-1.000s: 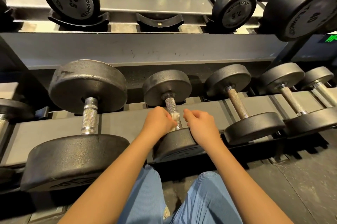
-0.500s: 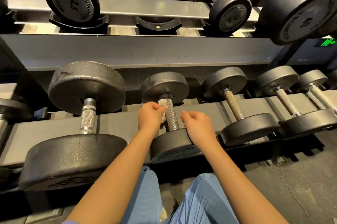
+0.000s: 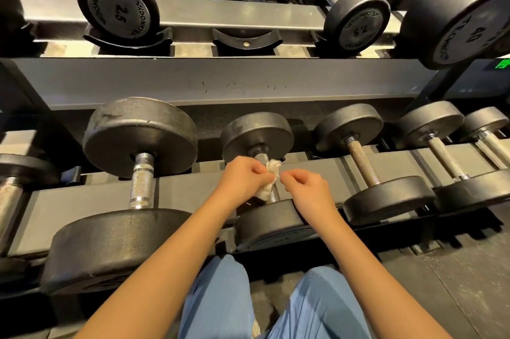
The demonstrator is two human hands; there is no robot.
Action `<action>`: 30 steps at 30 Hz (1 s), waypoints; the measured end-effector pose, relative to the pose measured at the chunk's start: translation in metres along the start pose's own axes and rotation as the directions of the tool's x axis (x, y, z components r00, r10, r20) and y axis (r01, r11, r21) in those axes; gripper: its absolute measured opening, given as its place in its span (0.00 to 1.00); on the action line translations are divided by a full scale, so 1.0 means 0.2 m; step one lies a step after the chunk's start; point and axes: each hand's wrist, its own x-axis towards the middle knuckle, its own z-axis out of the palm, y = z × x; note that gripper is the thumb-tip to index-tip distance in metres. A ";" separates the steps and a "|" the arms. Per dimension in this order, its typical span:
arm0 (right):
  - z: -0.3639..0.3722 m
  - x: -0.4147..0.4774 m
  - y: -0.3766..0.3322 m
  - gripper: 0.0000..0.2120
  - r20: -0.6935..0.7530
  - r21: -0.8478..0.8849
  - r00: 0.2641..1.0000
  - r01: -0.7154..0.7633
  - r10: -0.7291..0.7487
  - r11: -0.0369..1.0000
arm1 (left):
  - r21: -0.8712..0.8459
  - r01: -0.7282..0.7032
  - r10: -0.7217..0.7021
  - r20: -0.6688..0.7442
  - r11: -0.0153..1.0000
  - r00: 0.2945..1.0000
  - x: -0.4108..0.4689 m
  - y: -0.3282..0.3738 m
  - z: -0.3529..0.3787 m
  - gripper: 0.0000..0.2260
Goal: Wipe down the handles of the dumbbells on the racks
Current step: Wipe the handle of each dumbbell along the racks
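Note:
A small black dumbbell (image 3: 258, 134) lies on the lower rack rail (image 3: 69, 203), straight ahead of me. A crumpled white wipe (image 3: 272, 166) is draped over its knurled steel handle (image 3: 260, 157). My left hand (image 3: 242, 177) grips the wipe from the left side of the handle. On the right side, my right hand (image 3: 307, 186) has its fingers curled, and its fingertips pinch the wipe's edge. The hands and the wipe hide most of the handle.
A big dumbbell (image 3: 139, 134) lies to the left, and several smaller ones (image 3: 361, 164) to the right on the same rail. The upper shelf (image 3: 220, 12) carries dumbbells marked 2.5 (image 3: 118, 8), 7.5 (image 3: 358, 25) and 40 (image 3: 466, 21), plus a bare cradle (image 3: 247, 39). My knees in blue trousers (image 3: 220, 297) are below.
My left hand slid the wipe from the near end of the handle up toward the far head. My right hand rose from beside the near head to the wipe.

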 end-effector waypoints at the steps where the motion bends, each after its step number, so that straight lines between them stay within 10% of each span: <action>1: -0.01 0.01 -0.01 0.10 0.041 0.025 0.999 0.027 -0.028 0.999 | -0.011 -0.044 0.044 -0.006 0.999 0.999 0.00 0.03 -0.01 0.06; 7: -0.04 0.16 -0.10 0.09 -0.025 0.206 0.995 0.095 -0.092 0.974 | 0.143 -0.225 0.212 0.098 0.964 0.972 0.02 0.17 -0.11 0.06; 12: -0.01 0.24 -0.08 0.13 0.075 -0.287 0.995 0.083 -0.064 0.954 | 0.534 -0.344 0.477 -0.131 0.772 0.869 0.11 0.13 -0.25 0.15; 22: 0.10 0.38 -0.14 0.06 0.005 -0.279 0.998 0.067 -0.068 0.958 | 0.443 -0.289 0.371 -0.110 0.849 0.922 0.18 0.07 -0.28 0.19; 30: -0.02 0.25 -0.03 0.11 0.249 -0.276 0.968 0.060 0.011 0.959 | 0.435 -0.288 0.374 -0.124 0.853 0.919 0.19 0.08 -0.27 0.19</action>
